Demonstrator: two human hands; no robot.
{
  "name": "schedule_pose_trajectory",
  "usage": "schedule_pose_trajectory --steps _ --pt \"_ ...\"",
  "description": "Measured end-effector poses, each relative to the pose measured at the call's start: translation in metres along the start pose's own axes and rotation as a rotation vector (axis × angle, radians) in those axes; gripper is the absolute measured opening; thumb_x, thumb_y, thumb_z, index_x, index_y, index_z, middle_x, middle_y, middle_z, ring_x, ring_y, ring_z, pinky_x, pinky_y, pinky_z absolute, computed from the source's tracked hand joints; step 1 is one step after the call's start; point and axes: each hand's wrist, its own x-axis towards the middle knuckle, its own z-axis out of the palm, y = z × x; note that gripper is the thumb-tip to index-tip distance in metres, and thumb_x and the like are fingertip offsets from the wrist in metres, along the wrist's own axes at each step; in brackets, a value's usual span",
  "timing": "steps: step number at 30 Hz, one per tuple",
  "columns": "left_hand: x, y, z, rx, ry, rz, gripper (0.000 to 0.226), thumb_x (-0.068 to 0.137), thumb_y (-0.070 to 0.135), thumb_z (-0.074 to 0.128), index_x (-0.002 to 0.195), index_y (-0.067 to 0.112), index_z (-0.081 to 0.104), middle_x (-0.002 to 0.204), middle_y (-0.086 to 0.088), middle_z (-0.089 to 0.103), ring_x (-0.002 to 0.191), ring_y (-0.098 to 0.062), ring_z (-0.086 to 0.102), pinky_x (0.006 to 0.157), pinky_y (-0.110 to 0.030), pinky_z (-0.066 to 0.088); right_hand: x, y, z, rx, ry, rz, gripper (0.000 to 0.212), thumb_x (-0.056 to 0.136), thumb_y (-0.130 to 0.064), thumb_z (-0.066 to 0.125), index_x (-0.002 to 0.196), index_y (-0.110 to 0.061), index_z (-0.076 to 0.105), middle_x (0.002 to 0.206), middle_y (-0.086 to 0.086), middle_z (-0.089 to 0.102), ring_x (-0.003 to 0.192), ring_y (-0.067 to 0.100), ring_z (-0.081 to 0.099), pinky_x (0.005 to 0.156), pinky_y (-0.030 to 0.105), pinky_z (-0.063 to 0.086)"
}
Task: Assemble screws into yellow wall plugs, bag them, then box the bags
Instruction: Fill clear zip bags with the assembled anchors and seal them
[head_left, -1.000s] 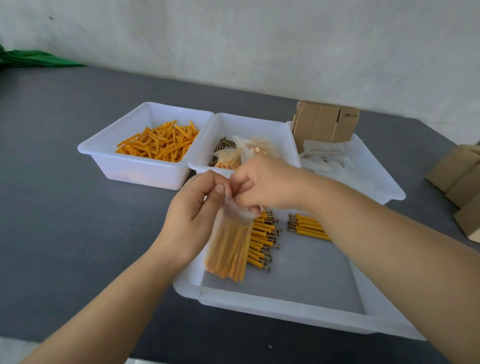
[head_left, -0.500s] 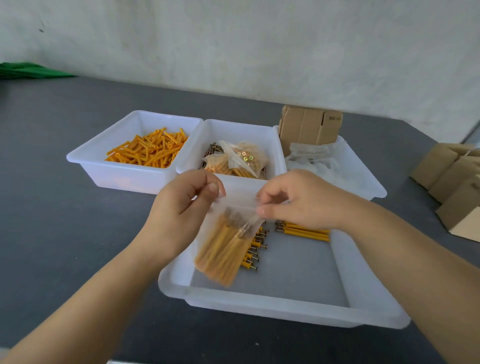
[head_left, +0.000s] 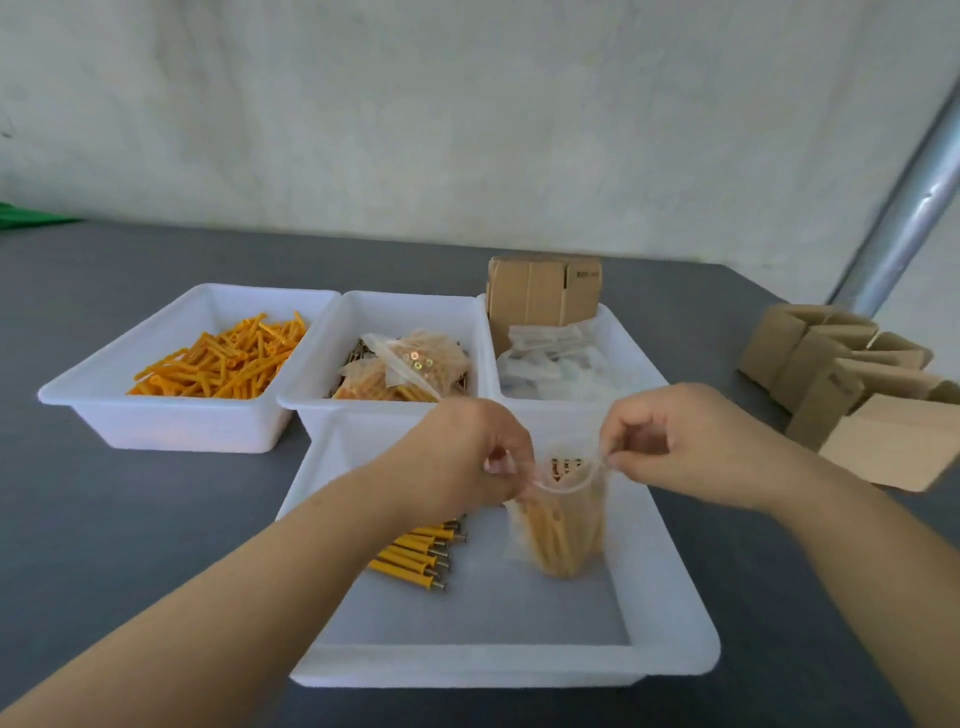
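Left hand and right hand pinch the bag mouth above the tray; soft, slippery film, best gripped at rim.

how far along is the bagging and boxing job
Done: filled bags lie in the middle bin. In hand: left hand and right hand pinch a bag of plugs at its mouth. Left: assembled plugs in the tray, loose plugs, boxes.
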Motion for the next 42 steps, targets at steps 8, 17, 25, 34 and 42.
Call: schedule_pose_trajectory --steps 8,17,25,34,42 --pt "0.011 -0.009 0.001 -0.254 0.158 -0.153 0.02 0.073 0.005 0.085 0.07 0.017 0.069 0.071 0.01 0.071 0.067 -0.004 0.068 0.066 -0.02 0.055 -0.008 0.036 0.003 0.329 0.177 0.007 0.02 0.081 -0.011 0.082 0.081 -0.03 0.073 0.085 -0.002 0.076 0.084 0.014 0.075 0.087 0.031 0.059" --pt "0.011 -0.001 0.004 -0.094 -0.025 -0.307 0.039 0.078 0.02 0.075 0.11 0.036 0.061 0.085 0.011 0.052 0.074 -0.003 0.051 0.067 -0.019 0.045 0.003 0.047 0.041 0.493 0.315 0.055 0.018 0.089 -0.008 0.072 0.082 -0.024 0.075 0.079 0.001 0.074 0.073 0.016 0.07 0.07 0.028 0.057" --pt "0.04 0.029 0.02 -0.029 0.002 -0.246 0.015 0.085 0.033 0.074 0.089 0.019 0.073 0.081 0.008 0.071 0.077 -0.013 0.067 0.074 -0.038 0.056 0.001 0.042 0.053 0.553 0.35 -0.026 0.012 0.093 -0.004 0.066 0.086 -0.012 0.071 0.082 0.001 0.072 0.075 0.017 0.065 0.074 0.032 0.057" --pt "0.038 0.023 0.035 -0.047 0.123 -0.253 0.008 0.085 0.024 0.074 0.076 0.022 0.073 0.069 0.005 0.071 0.066 -0.01 0.067 0.066 -0.035 0.056 0.0 0.041 0.068 0.665 0.436 -0.061 0.01 0.089 -0.002 0.07 0.088 -0.011 0.072 0.083 0.002 0.075 0.076 0.009 0.07 0.07 0.018 0.053" --pt "0.036 0.019 0.036 -0.043 0.109 -0.256 0.006 0.088 0.023 0.068 0.082 0.024 0.069 0.07 0.006 0.071 0.063 -0.009 0.069 0.064 -0.027 0.055 0.007 0.042 0.076 0.608 0.461 -0.107 0.019 0.093 -0.002 0.066 0.084 -0.019 0.07 0.08 0.001 0.073 0.071 0.008 0.065 0.066 0.018 0.052"
